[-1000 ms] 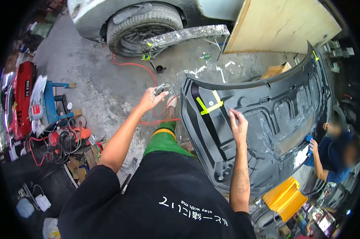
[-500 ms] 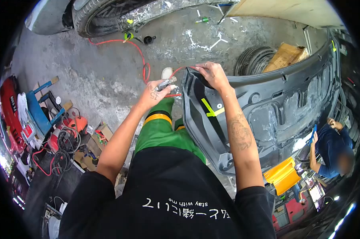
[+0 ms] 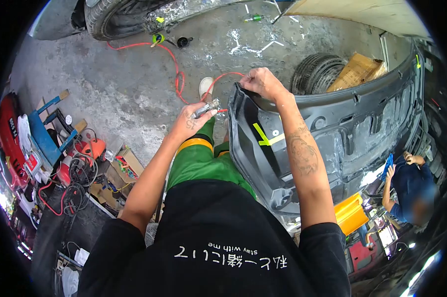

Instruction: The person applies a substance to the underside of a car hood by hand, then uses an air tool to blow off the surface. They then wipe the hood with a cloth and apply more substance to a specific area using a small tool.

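A black car hood, underside facing me, stands to the right with yellow tape on it. At its near upper corner is my right hand, fingers bent closed over the edge. A red hose runs from the floor up to these fingers, and a short length shows again beside my left hand. My left hand is closed around a small silver metal tool, held in front of my green trousers. Part of the tool is hidden in the palm.
A car wheel is at the top left. Behind the hood lie tires and a cardboard piece. A person in dark blue stands at the right with a blue item. Cables and a blue stand are at the left.
My right hand has shifted slightly upward and its fingers are more curled at the hood's corner. My left hand still holds the metal tool. The view has shifted a little.
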Motion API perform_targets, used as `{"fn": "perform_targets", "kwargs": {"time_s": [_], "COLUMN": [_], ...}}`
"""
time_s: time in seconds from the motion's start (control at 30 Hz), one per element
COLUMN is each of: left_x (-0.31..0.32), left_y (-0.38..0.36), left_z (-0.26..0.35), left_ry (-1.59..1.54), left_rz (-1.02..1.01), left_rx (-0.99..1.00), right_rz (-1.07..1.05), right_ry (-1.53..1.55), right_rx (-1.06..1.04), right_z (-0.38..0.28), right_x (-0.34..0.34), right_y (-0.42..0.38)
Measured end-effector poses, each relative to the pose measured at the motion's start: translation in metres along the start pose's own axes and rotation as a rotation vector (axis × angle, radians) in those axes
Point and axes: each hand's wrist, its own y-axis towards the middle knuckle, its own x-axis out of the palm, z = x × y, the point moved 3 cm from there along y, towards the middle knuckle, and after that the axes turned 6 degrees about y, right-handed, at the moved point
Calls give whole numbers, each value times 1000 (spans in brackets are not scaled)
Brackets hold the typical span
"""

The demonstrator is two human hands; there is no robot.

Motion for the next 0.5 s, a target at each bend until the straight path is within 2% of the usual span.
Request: {"fn": "perform_targets", "kwargs": {"time_s": [0.17, 0.33, 0.47, 0.5], "left_x": [-4, -6, -4, -3], "left_y": [0, 3, 10, 11], "left_z": [8, 10, 18, 22], "left_ry": [10, 70, 20, -10], "left_rz": [-14, -54, -58, -73], "left_rx": [2, -38, 42, 53], "right_rz": [19, -14, -2, 70], "right_ry": [-11, -236, -394, -428], "right_rx": [40, -138, -175, -197], "right_z": [-1, -10, -17, -20], "right_x": [0, 3, 12, 14], "right_y": [3, 8, 4, -3]}}
